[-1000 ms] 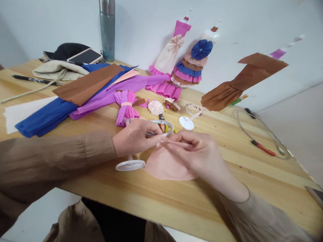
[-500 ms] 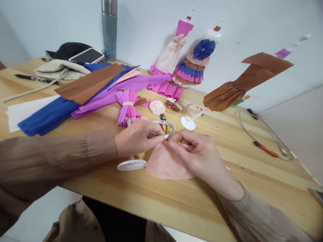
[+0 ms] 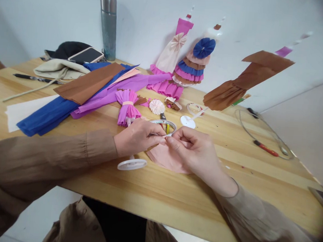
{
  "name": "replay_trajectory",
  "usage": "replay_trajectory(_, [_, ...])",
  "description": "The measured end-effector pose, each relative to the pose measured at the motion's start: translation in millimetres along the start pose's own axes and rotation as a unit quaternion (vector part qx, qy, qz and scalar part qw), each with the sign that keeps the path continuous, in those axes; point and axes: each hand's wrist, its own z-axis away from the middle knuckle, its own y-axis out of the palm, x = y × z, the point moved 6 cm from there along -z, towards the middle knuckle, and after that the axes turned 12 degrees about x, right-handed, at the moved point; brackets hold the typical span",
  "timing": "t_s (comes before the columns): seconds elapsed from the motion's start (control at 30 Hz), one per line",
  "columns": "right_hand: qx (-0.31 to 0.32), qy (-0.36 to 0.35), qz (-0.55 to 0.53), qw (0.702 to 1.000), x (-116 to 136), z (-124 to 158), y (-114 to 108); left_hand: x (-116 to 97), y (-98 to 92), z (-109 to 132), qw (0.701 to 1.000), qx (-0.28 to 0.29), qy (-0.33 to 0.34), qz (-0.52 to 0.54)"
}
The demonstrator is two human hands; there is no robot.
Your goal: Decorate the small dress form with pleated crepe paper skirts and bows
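Note:
Both my hands meet over the table's near middle. My left hand and my right hand pinch the gathered top edge of a light pink paper piece, whose fanned lower part hangs below the fingers. Right behind the fingertips lies a roll of tape, partly covered by my left hand. Under my left hand is a white round base. Behind that hand stands a purple and pink pleated paper bundle with a light band around it.
Folded crepe paper lies at the left, near a phone and a flask. Paper-dressed figures stand at the back; a brown one leans at right. Behind the tape are scissors. A red-handled tool lies right.
The pink paper's lower edge has moved up and its gathered top is bunched closer between my fingertips. My right hand has shifted slightly up and left.

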Motion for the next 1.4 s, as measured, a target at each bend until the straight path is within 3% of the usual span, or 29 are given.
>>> replay_trajectory(0.33, [-0.018, -0.045, 0.086, 0.995, 4, 2, 1, 1, 1.3, 1, 1.0, 0.01, -0.012, -0.004])
replay_trajectory(0.5, [-0.08, -0.101, 0.184, 0.974, 11, 7, -3, 0, 0.6, 1, 0.999, 0.004, -0.01, -0.031])
replay_trajectory(0.6, [-0.045, -0.119, 0.185, 0.974, 11, 6, 1, 1, 1.2, 0, 0.998, 0.006, -0.004, -0.054])
replay_trajectory(0.7, [0.02, -0.094, 0.159, 0.983, 8, 2, 6, 1, 2.0, 0, 0.997, 0.003, 0.019, -0.076])
replay_trajectory(0.77, [0.02, -0.065, 0.137, 0.988, 4, 1, 5, -1, 2.1, 2, 0.995, -0.01, 0.052, -0.084])
replay_trajectory(0.9, [-0.031, -0.028, 0.031, 0.999, -7, -1, -3, -9, -7.7, 13, 0.974, -0.133, 0.149, -0.11])
replay_trajectory(1.0, [-0.065, -0.013, -0.062, 0.996, -14, -3, -9, -11, -16.2, 20, 0.949, -0.221, 0.177, -0.139])
replay_trajectory(1.3, [-0.122, 0.026, -0.184, 0.975, -20, -6, -23, -18, -34.8, 22, 0.949, -0.286, 0.122, -0.042])
replay_trajectory(1.4, [-0.122, 0.039, -0.248, 0.96, -22, -5, -23, -15, -29.9, 15, 0.975, -0.211, 0.059, 0.027])
